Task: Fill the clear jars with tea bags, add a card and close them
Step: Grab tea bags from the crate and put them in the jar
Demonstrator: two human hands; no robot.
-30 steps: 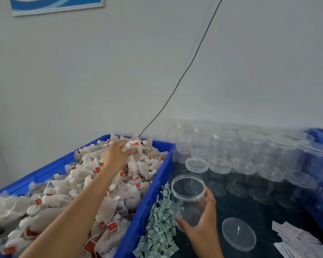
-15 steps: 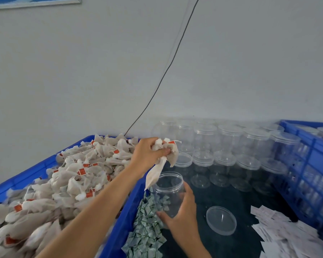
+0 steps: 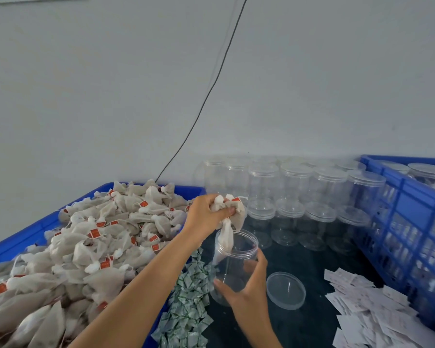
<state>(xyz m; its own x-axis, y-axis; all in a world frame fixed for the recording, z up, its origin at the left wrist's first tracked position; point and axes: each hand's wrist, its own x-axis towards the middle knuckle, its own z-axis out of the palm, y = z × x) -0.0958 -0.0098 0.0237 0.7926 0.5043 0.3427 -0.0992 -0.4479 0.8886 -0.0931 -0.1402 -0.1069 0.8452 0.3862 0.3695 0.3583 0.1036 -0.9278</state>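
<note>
My left hand (image 3: pixel 206 217) grips a bunch of white tea bags (image 3: pixel 230 217) with red tags above an open clear jar (image 3: pixel 236 262). One bag hangs down into the jar's mouth. My right hand (image 3: pixel 246 290) holds the jar by its lower wall on the dark table. The jar's clear lid (image 3: pixel 286 290) lies flat just to its right. A heap of tea bags (image 3: pixel 86 247) fills the blue crate (image 3: pixel 15 244) on the left. White cards (image 3: pixel 369 312) lie scattered at the lower right.
Several lidded empty clear jars (image 3: pixel 294 194) stand stacked along the back wall. A second blue crate (image 3: pixel 412 222) with jars stands on the right. Small green-printed sachets (image 3: pixel 186 305) are piled beside the left crate. A black cable (image 3: pixel 211 89) hangs down the wall.
My left hand lifted a bunch of tea bags out of the crate and carried it right, over the jar. A bag now hangs into the jar's mouth. My right hand kept hold of the jar.
</note>
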